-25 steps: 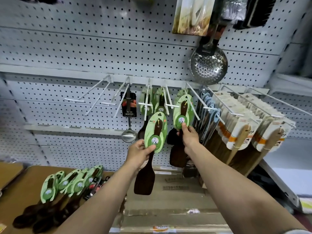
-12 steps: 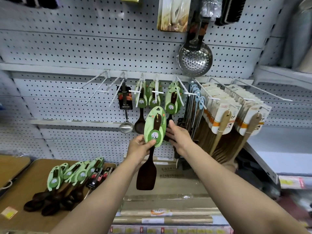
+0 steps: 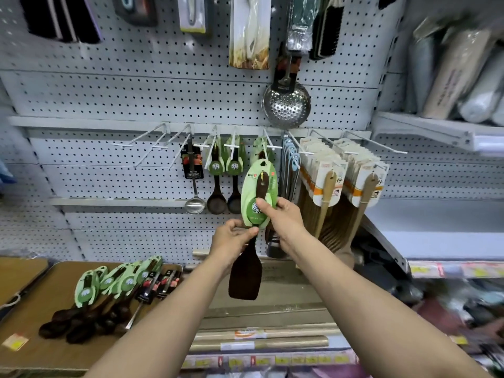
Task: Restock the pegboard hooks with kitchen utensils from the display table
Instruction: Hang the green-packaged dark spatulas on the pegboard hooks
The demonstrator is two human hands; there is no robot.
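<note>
Wooden spatula [image 3: 246, 268] gripped by both hands [image 3: 283, 218].

A shop, housewares aisle. White pegboard wall [image 3: 136, 85] across the frame, fitted with rows of white wire hooks [image 3: 152, 140]. Hung at centre: carded spoons in green packaging [image 3: 226, 162], a ladle [image 3: 194, 186], a steel skimmer [image 3: 286, 105]. Right of centre: dense rows of packaged wooden spatulas [image 3: 338, 170], many identical copies on each hook. Along the top: more packaged goods and brushes [image 3: 326, 25]. Lower right: shelf edge with yellow price tags [image 3: 425, 270]. Lower left: brown display table [image 3: 54, 282] with more carded spoons [image 3: 109, 285] lying in a row.
</note>
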